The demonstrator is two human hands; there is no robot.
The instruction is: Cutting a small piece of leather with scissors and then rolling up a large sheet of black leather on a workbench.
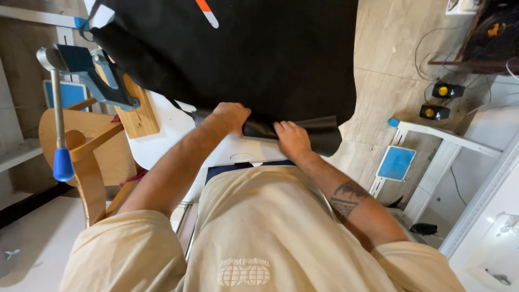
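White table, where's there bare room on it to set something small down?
Bare white table shows in a strip between the wooden block under the blue clamp and the left hand. Ahead, the black sheet covers everything; both hands, left and right hand, crowd its rolled near edge.

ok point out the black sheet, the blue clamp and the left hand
black sheet [259,59], head view, middle of its flat surface
blue clamp [89,73], head view, its blue body
left hand [231,116], head view, back of hand
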